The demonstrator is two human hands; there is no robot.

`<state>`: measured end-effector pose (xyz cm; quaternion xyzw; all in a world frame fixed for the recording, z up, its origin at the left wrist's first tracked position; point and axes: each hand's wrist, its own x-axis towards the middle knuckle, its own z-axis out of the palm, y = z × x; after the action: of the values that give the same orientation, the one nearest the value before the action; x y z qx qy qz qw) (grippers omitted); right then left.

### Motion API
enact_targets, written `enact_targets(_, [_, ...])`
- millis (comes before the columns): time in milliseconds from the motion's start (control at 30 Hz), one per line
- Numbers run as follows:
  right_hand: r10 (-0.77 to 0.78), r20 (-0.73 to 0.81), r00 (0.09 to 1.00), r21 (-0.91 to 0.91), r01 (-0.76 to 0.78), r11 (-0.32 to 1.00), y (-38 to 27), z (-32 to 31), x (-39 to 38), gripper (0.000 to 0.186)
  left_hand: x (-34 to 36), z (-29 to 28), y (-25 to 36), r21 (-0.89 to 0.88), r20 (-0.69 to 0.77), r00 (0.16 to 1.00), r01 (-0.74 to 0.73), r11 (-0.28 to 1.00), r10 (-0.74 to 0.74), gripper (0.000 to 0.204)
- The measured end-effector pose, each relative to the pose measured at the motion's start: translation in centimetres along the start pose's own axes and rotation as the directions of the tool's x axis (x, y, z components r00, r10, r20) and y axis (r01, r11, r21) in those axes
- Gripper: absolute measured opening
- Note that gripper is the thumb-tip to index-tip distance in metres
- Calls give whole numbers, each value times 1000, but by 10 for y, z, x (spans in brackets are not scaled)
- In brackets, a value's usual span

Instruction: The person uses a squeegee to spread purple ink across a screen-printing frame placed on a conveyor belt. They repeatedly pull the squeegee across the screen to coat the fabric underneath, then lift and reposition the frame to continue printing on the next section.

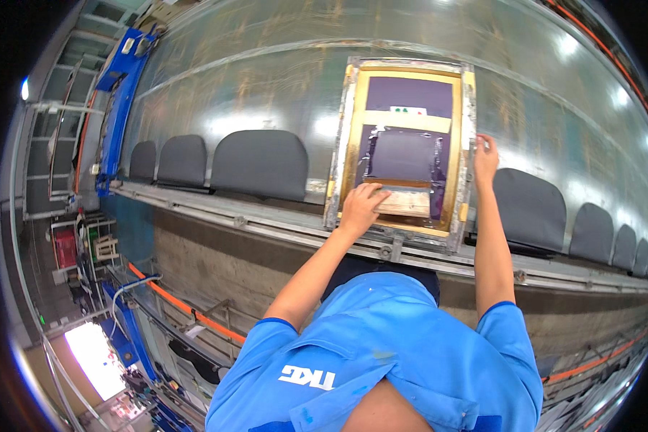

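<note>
1. A pale, oblong wooden block [410, 203] lies at the near end of a dark purple sheet [403, 153], inside a rectangular metal frame with a yellow inner border [468, 108]. Its left end is gripped by the fingers of the left hand [361, 209]; its right end is left unsupported, so tilting or uneven pressure could result.

2. The frame's right side is met by the right hand [486, 160]. Its fingers are bent, but whether the edge is pinched or merely touched cannot be told. If it is only touched, the frame could be skewed by a push on the block.

3. The frame rests on a long, shiny metal worktop [266, 86], its near end reaching the grey metal rail [281, 219]. If badly seated there, it could be rocked.

4. Dark grey, rounded panels [259, 165] are lined up left and right of the frame. The nearest right one [529, 205] could be brushed by the right forearm and nudged askew.
</note>
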<state>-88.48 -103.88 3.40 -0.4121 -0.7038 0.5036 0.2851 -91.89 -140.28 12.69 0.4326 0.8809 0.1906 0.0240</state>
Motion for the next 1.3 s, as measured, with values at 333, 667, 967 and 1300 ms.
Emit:
enact_targets(333, [16,101,995,291,-45,956,-97,171,-82,21,-53,-98,-135,59,-38,994,102,993,-99,62])
enact_targets(667, [43,62,997,203,-55,978,-144,318,-173,21,-96,-181,-286,107,-13,998,67,992,-65,63])
enact_targets(967, [133,95,987,-35,-130,991,-161,329,-178,29,-147,-193,-317,112,93,992,-94,989,84,58])
enact_targets(1300, [-397,575,715,-182,585,790,-269,306,-185,57,26,-206,-361,-22,64,997,50,998,-49,34])
